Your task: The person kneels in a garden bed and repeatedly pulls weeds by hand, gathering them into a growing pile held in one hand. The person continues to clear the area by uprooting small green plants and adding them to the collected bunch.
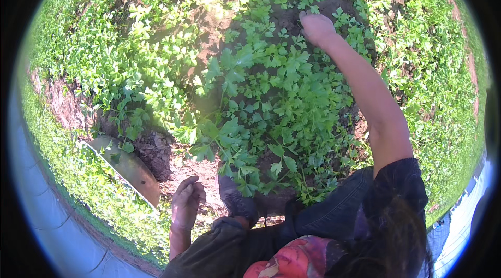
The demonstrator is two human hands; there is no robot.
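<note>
My right hand point(318, 29) reaches far out over the bed, its fingers curled down at the soil among leafy green seedlings point(301, 82). These have lobed, toothed leaves like celery or parsley. Whether the fingertips pinch a stem is hidden behind the hand. Low on the left, my left hand point(189, 199) hovers near my knee with loosely bent fingers, and nothing shows in it. Taller leaf stalks point(231, 133) rise between the two hands, over my shoe point(236, 195).
Left of my left hand, a tan half-round panel point(133, 170) with a pale straight edge stands among the plants. Bare soil point(182, 164) lies beside it. Dense sunlit seedlings point(426, 94) spread to the right. Pale sheeting point(51, 215) borders the plot at lower left.
</note>
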